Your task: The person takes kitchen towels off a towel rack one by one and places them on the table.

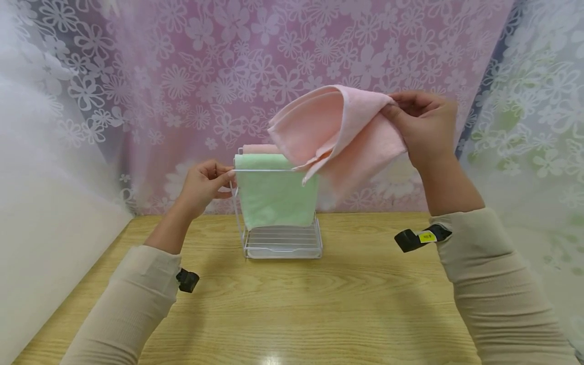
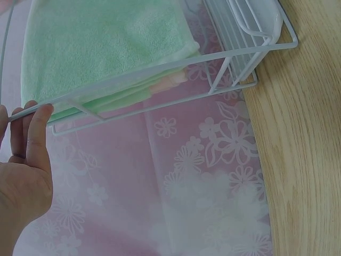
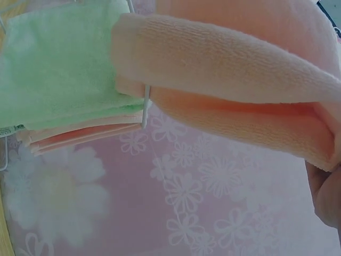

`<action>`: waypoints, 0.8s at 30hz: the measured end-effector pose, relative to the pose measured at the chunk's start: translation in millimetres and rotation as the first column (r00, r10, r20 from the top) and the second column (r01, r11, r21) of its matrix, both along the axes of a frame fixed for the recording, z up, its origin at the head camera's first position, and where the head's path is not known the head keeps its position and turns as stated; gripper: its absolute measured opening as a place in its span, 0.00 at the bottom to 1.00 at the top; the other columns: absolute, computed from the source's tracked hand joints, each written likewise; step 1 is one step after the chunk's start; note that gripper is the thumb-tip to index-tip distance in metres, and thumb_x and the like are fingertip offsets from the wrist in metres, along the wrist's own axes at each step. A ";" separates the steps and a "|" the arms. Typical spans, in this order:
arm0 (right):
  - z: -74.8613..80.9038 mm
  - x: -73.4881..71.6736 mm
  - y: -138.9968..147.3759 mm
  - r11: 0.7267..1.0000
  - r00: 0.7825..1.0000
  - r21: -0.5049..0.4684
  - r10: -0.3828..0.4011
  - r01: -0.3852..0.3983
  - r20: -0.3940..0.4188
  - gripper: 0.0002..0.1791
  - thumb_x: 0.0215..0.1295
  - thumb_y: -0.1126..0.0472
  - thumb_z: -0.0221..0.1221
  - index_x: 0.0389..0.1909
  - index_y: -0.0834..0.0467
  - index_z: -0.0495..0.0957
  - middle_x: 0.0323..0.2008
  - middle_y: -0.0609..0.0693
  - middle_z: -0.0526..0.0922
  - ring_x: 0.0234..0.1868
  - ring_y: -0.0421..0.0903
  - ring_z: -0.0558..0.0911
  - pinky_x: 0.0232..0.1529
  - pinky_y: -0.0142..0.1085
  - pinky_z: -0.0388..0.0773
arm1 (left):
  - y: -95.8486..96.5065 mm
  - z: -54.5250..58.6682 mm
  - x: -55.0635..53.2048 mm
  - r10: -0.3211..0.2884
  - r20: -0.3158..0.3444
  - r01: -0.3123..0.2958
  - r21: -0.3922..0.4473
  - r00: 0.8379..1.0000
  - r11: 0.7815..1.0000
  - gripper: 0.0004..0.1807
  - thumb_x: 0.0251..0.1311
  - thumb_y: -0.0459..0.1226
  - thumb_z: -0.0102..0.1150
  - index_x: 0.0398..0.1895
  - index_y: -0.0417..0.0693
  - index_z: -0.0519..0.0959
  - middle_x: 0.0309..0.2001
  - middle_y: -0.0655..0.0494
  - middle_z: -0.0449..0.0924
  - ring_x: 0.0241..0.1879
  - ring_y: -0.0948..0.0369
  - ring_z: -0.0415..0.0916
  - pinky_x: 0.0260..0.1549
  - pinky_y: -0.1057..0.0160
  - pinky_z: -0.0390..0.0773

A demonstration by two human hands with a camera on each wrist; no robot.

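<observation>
Pink towel (image 1: 360, 129) between right fingers (image 1: 414, 99)

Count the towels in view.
3: a pink towel in the right hand, a green towel hanging on the white rack, and a second pink towel behind the green one. Others may be hidden among the folds.

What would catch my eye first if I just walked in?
Probably the folded pink cloth, held up in the right hand at the upper right of the head view. Next comes the green cloth hanging on the white wire rack in the middle, with a second pink cloth behind it and the left hand gripping the rack's upper left.
</observation>
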State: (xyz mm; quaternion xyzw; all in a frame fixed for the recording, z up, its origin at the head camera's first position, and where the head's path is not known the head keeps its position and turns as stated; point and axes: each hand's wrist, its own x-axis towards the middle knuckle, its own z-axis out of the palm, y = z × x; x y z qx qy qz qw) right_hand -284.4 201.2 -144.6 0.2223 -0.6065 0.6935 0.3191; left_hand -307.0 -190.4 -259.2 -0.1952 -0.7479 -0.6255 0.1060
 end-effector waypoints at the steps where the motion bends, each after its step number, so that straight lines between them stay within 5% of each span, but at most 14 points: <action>1: 0.0 0.2 0.9 1.000 1.000 -0.011 -0.008 0.008 -0.001 0.13 0.46 0.69 0.76 0.33 0.68 0.86 0.28 0.53 0.86 0.28 0.45 0.83 0.35 0.29 0.82 | -0.1 -0.2 0.0 -0.001 -0.001 0.001 0.001 1.000 1.000 0.12 0.68 0.37 0.58 0.40 0.34 0.76 0.32 0.47 0.79 0.35 0.51 0.82 0.37 0.56 0.84; 12: -1.8 1.9 14.8 0.995 0.998 -0.095 -0.010 0.004 -0.067 0.16 0.45 0.69 0.76 0.36 0.72 0.85 0.30 0.57 0.85 0.28 0.48 0.83 0.35 0.31 0.83 | 1.0 -0.8 0.3 -0.005 0.008 0.005 0.008 1.000 1.000 0.12 0.68 0.37 0.59 0.40 0.33 0.76 0.32 0.50 0.80 0.36 0.57 0.81 0.37 0.57 0.84; 24: -13.1 6.3 34.2 0.994 0.996 -0.074 -0.083 0.084 0.018 0.14 0.48 0.70 0.74 0.36 0.70 0.86 0.32 0.54 0.85 0.30 0.46 0.84 0.35 0.29 0.83 | 0.4 -0.8 1.4 0.009 0.015 -0.009 0.008 1.000 1.000 0.11 0.67 0.38 0.59 0.39 0.35 0.76 0.32 0.49 0.80 0.35 0.56 0.81 0.38 0.55 0.84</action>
